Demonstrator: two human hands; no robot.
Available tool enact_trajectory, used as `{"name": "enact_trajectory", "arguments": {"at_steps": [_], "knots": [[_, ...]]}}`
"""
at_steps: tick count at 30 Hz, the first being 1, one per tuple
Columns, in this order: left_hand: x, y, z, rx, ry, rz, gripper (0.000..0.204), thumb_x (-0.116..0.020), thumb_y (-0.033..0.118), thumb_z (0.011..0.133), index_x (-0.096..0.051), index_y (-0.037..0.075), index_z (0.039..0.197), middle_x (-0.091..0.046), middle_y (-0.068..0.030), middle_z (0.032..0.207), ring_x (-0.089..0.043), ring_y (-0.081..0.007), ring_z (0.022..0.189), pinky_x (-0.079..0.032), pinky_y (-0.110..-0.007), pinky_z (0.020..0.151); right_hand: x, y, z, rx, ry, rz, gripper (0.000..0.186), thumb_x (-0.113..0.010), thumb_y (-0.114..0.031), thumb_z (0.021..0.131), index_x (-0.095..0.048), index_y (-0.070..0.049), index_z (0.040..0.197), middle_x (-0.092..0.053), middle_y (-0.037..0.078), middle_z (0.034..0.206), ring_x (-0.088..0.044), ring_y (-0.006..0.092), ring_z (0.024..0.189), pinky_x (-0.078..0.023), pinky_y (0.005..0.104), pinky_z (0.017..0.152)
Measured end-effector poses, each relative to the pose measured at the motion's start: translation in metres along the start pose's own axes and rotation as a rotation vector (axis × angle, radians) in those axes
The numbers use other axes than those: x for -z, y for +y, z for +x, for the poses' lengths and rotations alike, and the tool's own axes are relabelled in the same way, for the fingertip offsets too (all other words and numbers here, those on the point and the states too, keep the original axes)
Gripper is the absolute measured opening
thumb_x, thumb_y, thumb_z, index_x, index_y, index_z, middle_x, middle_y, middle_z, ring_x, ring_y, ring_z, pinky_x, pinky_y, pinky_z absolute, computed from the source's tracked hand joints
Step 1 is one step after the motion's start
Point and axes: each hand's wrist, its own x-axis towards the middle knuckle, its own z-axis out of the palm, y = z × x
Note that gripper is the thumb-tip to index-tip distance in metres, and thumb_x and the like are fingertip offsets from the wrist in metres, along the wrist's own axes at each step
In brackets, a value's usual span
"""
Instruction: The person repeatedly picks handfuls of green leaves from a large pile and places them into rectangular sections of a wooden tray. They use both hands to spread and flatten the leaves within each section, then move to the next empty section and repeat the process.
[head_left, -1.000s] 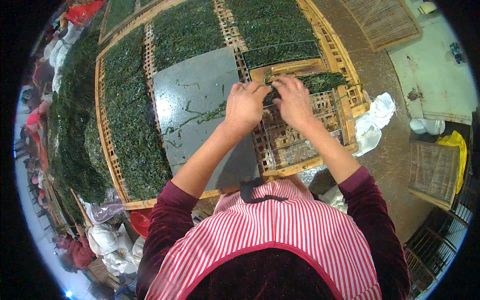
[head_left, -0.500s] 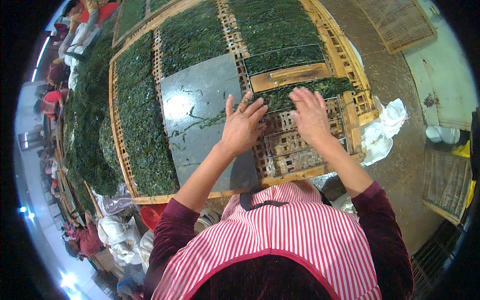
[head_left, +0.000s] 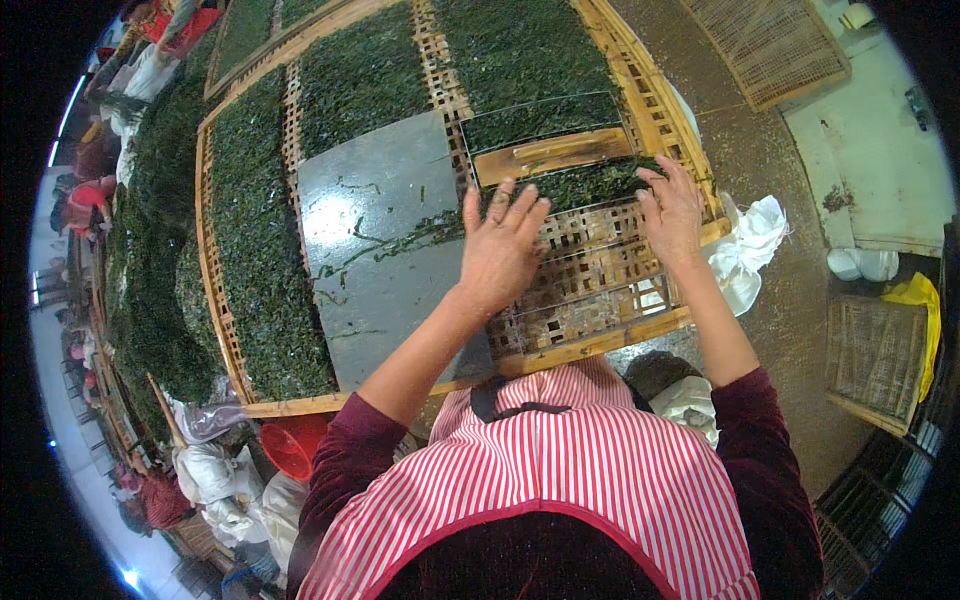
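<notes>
Left hand flat, palm down, all 5 fingers spread wide, gripping nothing. Resting at the seam where the smooth grey rectangular slab meets the bare woven bamboo lattice tray, fingertips reaching the near edge of the thin sheet of dark green shredded leaves.

Right hand likewise flat and loose, fingers apart and lightly curled, holding nothing, laid at the right end of that same leaf sheet, close to the tray's right edge. Hands well apart, the strip of green running between them.

Just beyond the fingertips, a flat light wooden block lying across the leaves, long side parallel to the tray's near edge. Beyond it, another dense rectangle of the same stringy green matter, matted and rough.

Slab glossy, catching a bright glare, littered with stray green strands. Lattice pale, open-gridded, rigid, framed by thicker bamboo strips. To the left of the slab, more rectangular mats of green covering the tray to its left edge.

Off the tray's right edge, a crumpled white cloth on the brown floor. Near the lower left corner, a red plastic basin among white sacks.
</notes>
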Motion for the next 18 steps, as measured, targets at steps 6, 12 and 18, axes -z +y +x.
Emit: {"name": "enact_trajectory", "arguments": {"at_steps": [6, 12, 18], "knots": [[-0.022, 0.021, 0.022, -0.036, -0.078, 0.012, 0.057, -0.074, 0.024, 0.083, -0.055, 0.008, 0.135, -0.055, -0.0117, 0.141, -0.042, -0.0327, 0.14, -0.012, -0.061, 0.119, 0.002, 0.011, 0.006, -0.023, -0.202, -0.186, 0.026, -0.066, -0.017, 0.09, -0.071, -0.019, 0.115, -0.045, 0.009, 0.148, -0.035, 0.0325, 0.142, -0.022, 0.0555, 0.116], [-0.045, 0.052, 0.069, -0.16, 0.012, -0.035, 0.063, -0.072, 0.027, 0.084, -0.049, 0.006, 0.139, -0.045, -0.0119, 0.151, -0.037, -0.0316, 0.143, -0.015, -0.058, 0.12, -0.001, 0.016, 0.024, 0.171, -0.087, -0.066, 0.02, -0.065, -0.016, 0.091, -0.073, -0.017, 0.11, -0.048, 0.01, 0.146, -0.034, 0.0314, 0.143, -0.023, 0.0518, 0.117], [-0.063, 0.05, 0.077, -0.111, -0.138, 0.057, 0.054, -0.068, 0.026, 0.088, -0.054, 0.006, 0.135, -0.049, -0.0107, 0.145, -0.039, -0.0302, 0.142, -0.017, -0.058, 0.119, -0.007, 0.027, 0.023, -0.042, -0.215, -0.209, 0.021, -0.063, -0.019, 0.092, -0.073, -0.017, 0.11, -0.048, 0.009, 0.147, -0.034, 0.0314, 0.143, -0.019, 0.055, 0.118]]}}
